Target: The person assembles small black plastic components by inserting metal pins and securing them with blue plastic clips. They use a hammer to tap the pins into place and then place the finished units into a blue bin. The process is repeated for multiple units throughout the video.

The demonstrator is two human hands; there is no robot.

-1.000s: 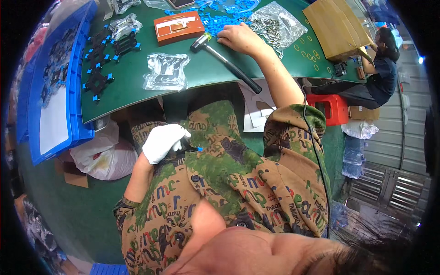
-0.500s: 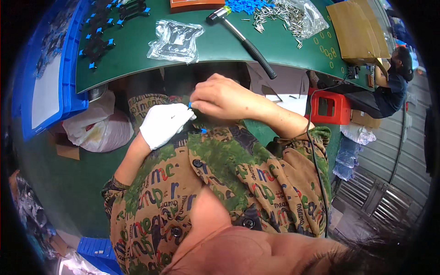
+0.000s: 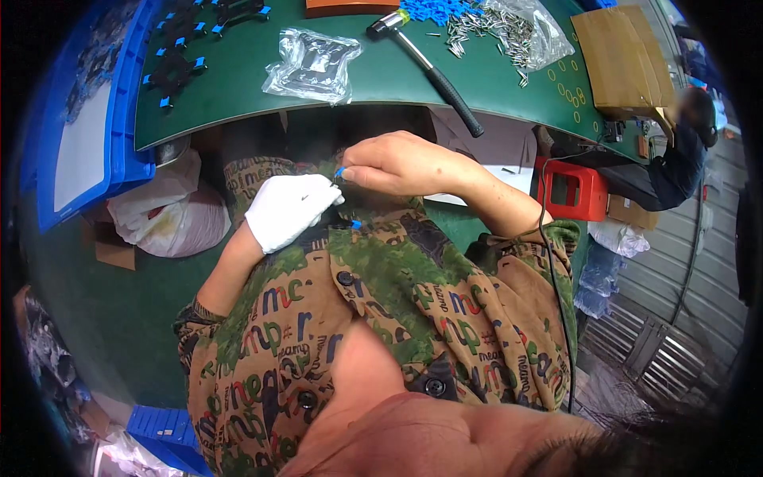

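My left hand (image 3: 290, 211), in a white glove, is closed over my lap on a dark part that mostly hides behind its fingers. One blue clip (image 3: 356, 225) shows at the lower end of that part. My bare right hand (image 3: 389, 163) meets the glove's fingertips from the right. Between its thumb and forefinger it pinches another small blue clip (image 3: 340, 172) at the upper edge of the part. On the green bench beyond lie black brackets (image 3: 171, 73) with blue clips on their corners, which resemble what I hold.
The green bench (image 3: 238, 95) carries a bagged black part (image 3: 314, 65), a black-handled hammer (image 3: 433, 75), a blue clip pile (image 3: 437, 11), metal pins (image 3: 497, 36) and a cardboard box (image 3: 624, 60). A blue crate (image 3: 119, 151) stands left, a red stool (image 3: 576, 189) right. Another person (image 3: 679, 163) sits far right.
My right hand has shifted slightly right and turned a little, so more of the pinched blue clip shows. My left hand stays nearly in place. The view has moved slightly.
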